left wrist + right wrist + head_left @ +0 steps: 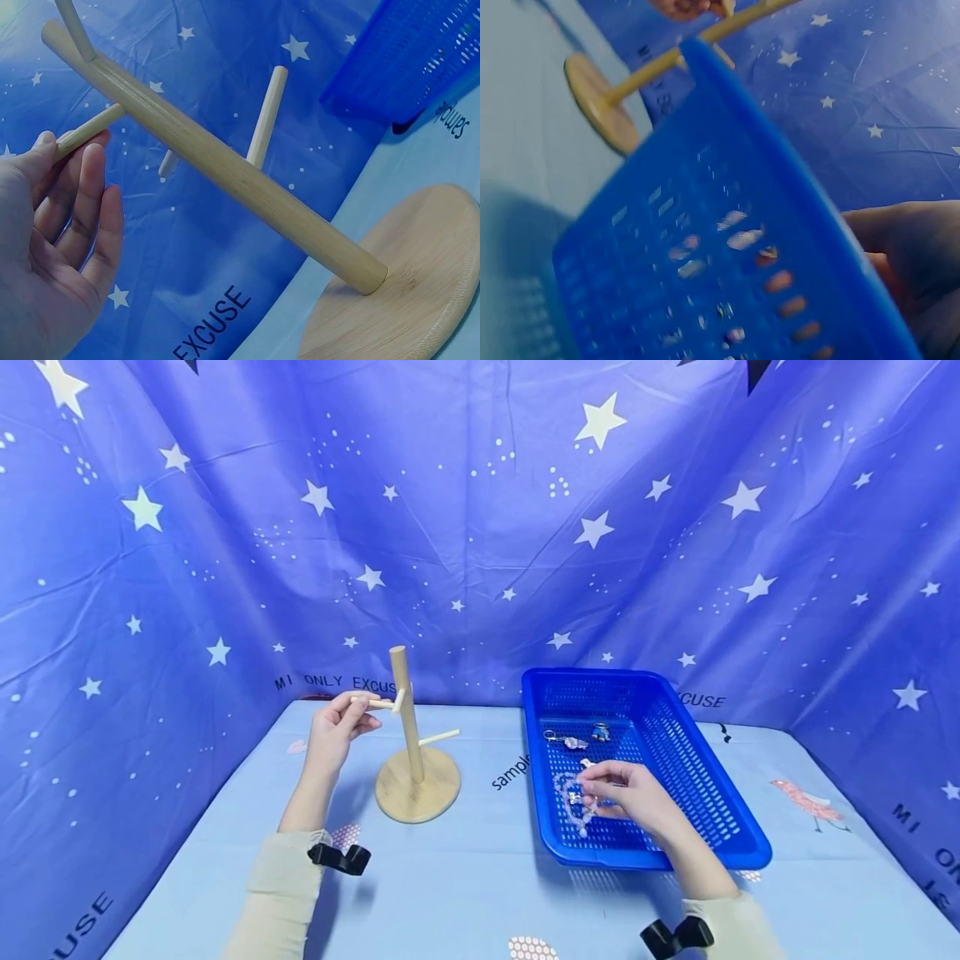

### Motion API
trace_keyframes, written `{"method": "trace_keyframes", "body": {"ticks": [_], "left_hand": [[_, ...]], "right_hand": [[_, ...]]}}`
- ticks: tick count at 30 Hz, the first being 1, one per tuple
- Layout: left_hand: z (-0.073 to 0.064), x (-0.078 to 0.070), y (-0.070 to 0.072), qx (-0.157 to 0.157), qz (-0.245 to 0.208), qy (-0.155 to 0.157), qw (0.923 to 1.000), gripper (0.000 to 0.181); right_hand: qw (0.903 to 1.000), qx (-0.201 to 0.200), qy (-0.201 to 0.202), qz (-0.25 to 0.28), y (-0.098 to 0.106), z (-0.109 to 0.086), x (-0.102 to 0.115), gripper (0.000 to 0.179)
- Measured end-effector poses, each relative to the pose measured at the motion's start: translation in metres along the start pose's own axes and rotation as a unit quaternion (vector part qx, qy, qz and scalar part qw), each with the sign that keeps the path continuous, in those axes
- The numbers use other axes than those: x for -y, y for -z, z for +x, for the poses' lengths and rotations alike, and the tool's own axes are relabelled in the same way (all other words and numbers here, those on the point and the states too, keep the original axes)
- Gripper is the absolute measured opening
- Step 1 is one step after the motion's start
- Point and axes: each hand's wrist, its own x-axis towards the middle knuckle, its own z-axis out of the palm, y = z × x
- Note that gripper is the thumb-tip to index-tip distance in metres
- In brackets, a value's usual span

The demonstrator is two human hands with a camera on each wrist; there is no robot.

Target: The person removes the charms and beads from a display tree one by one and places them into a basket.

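A wooden peg stand (pixel 408 718) with a round base (pixel 442 793) stands on the table at left. My left hand (pixel 339 727) pinches the end of one peg (pixel 91 126) between thumb and fingers near the top of the post. Inside the blue basket (pixel 693 743), my right hand (pixel 626 789) pinches a bracelet of clear pinkish beads (pixel 567 814) by its upper side, and the loop hangs below the fingertips. The basket wall hides most of that hand in the right wrist view.
Small keychains, one with a ring and pale charm (pixel 574 743) and one bluish (pixel 601 732), lie toward the back of the basket. A blue star-print curtain (pixel 465 527) closes off the back and sides. Light blue cloth (pixel 450 893) covers the table.
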Motion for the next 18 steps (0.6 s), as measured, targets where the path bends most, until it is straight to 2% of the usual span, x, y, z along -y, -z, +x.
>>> {"method": "trace_keyframes", "body": {"ticks": [3, 6, 9, 13, 16, 18], "left_hand": [[0.000, 0.000, 0.000, -0.002, -0.001, 0.001, 1.0000, 0.026], [0.000, 0.000, 0.000, -0.002, -0.001, 0.002, 1.0000, 0.025], [0.000, 0.000, 0.003, 0.006, 0.004, 0.003, 1.0000, 0.023], [0.002, 0.000, 0.012, 0.035, 0.028, 0.000, 0.9990, 0.019], [0.004, -0.001, 0.022, 0.072, 0.064, -0.008, 0.9953, 0.017], [0.004, -0.002, 0.030, 0.099, 0.089, -0.011, 0.9910, 0.021]], "right_hand": [[0.9984, 0.045, -0.011, -0.033, 0.003, -0.001, -0.004, 0.028], [0.9945, 0.050, -0.033, -0.085, 0.004, -0.001, -0.007, 0.020], [0.9842, 0.010, -0.062, -0.165, 0.006, 0.000, -0.009, 0.014], [0.9614, -0.035, -0.083, -0.260, 0.015, -0.001, -0.013, 0.014], [0.9515, -0.054, -0.063, -0.296, 0.031, -0.007, -0.013, 0.020], [0.9466, -0.079, -0.026, -0.311, 0.046, -0.014, -0.012, 0.022]]}}
